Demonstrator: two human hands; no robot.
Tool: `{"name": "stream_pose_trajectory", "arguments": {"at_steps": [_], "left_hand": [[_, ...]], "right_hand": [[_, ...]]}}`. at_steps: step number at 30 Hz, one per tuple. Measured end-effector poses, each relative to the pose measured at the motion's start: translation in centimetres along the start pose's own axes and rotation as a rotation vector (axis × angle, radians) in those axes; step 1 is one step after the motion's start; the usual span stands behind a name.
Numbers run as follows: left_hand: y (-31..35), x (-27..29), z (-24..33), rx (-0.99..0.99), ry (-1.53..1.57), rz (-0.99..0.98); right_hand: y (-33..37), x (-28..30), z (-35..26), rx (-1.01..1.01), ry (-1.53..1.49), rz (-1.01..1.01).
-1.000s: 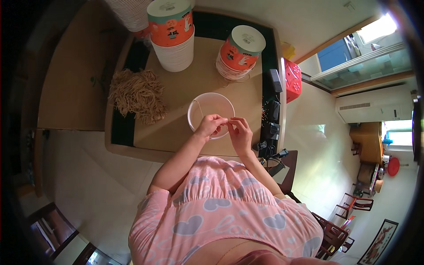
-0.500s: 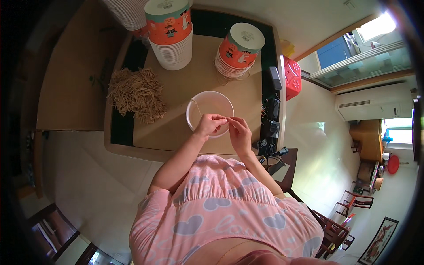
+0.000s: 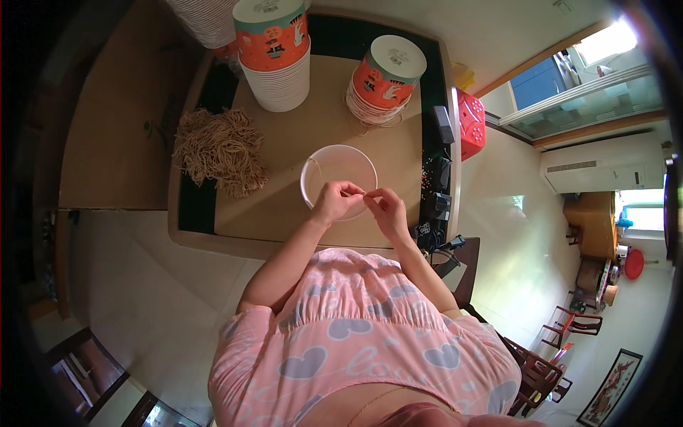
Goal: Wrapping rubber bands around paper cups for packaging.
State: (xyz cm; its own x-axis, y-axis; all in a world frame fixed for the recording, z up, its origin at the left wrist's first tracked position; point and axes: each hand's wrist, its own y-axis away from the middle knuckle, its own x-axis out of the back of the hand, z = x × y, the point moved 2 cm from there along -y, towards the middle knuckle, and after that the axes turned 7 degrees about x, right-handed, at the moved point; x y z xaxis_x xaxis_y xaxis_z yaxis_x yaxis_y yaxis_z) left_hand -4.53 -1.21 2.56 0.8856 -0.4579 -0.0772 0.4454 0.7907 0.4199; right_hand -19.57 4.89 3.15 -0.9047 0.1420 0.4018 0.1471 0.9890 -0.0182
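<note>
An open white paper bucket [image 3: 304, 186] stands on the table in front of me, its mouth facing up. A thin tan cord [image 3: 316, 168] hangs at its far left rim and runs inside toward my fingers. My left hand [image 3: 338, 202] and my right hand [image 3: 389, 215] meet over the bucket's near right rim. Both are closed in a pinch, fingertips almost touching, with the cord's end between them; it is too small to see clearly. To the left lies a loose heap of tan cords [image 3: 222, 153].
Behind stand upside-down stacks of printed buckets, a tall stack [image 3: 274, 78] and a shorter stack [image 3: 388, 75] with cords around its base. Black power adapters [image 3: 440, 206] and cables line the right edge. A large cardboard box [image 3: 124, 121] is at left, a red stool [image 3: 471, 127] beyond the table.
My right hand has shifted slightly right and its wrist has turned a little. My left hand stays nearly in place, and the fingertips remain together above the rim.
</note>
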Motion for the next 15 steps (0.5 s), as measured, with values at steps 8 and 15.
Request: {"name": "stream_pose_trajectory", "arguments": {"at_steps": [8, 15], "left_hand": [[0.2, 0.0, 0.0, -0.055, 0.014, 0.030], [1.3, -0.2, 1.8, -0.194, -0.253, 0.116]], "right_hand": [[-0.2, -0.1, -0.3, 0.037, -0.013, 0.052], [-0.2, 0.0, -0.7, 0.046, 0.018, 0.063]]}}
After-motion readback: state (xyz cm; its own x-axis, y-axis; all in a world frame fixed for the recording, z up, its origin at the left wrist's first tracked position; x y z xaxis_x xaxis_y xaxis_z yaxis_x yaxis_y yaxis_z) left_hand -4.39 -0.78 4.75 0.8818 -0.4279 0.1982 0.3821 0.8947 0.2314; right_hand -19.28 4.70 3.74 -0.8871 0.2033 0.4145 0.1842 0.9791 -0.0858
